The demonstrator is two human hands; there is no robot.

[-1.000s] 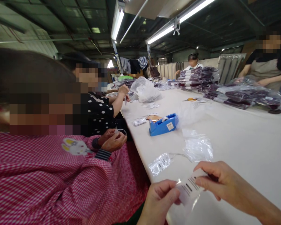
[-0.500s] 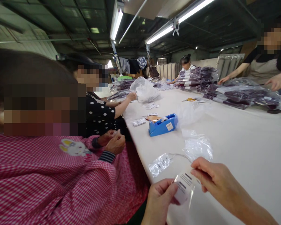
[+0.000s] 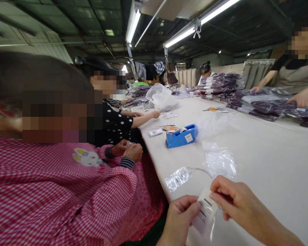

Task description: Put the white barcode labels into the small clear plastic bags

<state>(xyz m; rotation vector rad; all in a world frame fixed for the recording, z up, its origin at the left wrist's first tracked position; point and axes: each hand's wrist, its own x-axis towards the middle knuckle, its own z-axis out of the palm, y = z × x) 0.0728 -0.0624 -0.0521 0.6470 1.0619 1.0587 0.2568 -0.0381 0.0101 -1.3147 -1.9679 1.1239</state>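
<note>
Close to the table's near edge, my left hand point(image 3: 181, 217) is closed, thumb over fingers, on a small clear plastic bag point(image 3: 207, 227). A white tag point(image 3: 206, 201) with black printed lines sits at least partly inside the bag. My right hand point(image 3: 236, 200) pinches the tag's upper right corner between thumb and fingers. Just beyond my hands lie bagged tags point(image 3: 178, 178) with a thin dark cord point(image 3: 200, 169) running toward my right hand. A fanned pile of clear bags point(image 3: 219, 161) is farther up the table.
A blue tape dispenser point(image 3: 182, 136) stands on the white table point(image 3: 272, 164), small packets point(image 3: 155, 132) beside it. Scissors point(image 3: 212, 109) lie farther off. Bagged dark garments point(image 3: 264, 102) are piled at the back right. A co-worker in a pink checked sleeve point(image 3: 105, 191) sits close at my left.
The tag now sits more upright and tilted, its print partly behind glare and my left thumb. Both hands keep their hold. The whole view has shifted slightly.
</note>
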